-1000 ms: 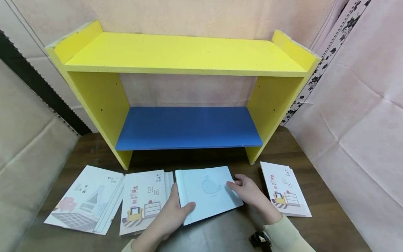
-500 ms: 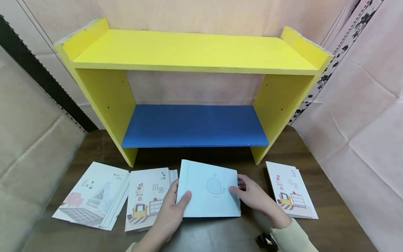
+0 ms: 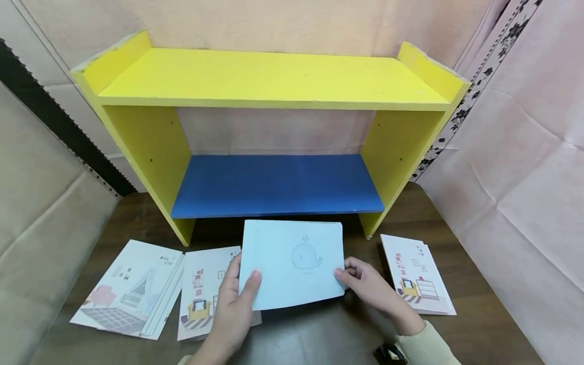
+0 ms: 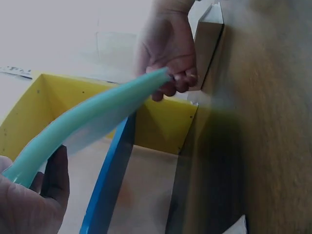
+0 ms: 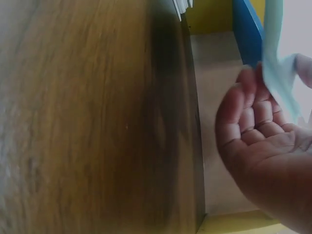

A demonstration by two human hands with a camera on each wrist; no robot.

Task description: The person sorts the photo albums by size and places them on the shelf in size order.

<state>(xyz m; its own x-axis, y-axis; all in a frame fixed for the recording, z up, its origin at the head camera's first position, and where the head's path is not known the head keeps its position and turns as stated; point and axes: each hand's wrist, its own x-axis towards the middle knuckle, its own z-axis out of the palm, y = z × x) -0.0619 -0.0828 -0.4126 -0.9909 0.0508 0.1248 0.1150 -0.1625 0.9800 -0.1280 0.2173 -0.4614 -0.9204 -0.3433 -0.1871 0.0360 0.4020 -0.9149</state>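
Two hands [image 3: 231, 306] [image 3: 370, 285] hold a book [image 3: 278, 266]; brown table [image 3: 315, 337] beneath; pale cloth [image 3: 524, 177] around.

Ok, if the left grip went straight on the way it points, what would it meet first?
Past the pale blue book it holds, the left grip would probably meet the blue shelf at its front edge, though height is unclear; it might pass under.

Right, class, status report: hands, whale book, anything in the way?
Left hand and right hand gripping opposite sides of whale book. Book raised off table. No obstruction visible between book and blue shelf.
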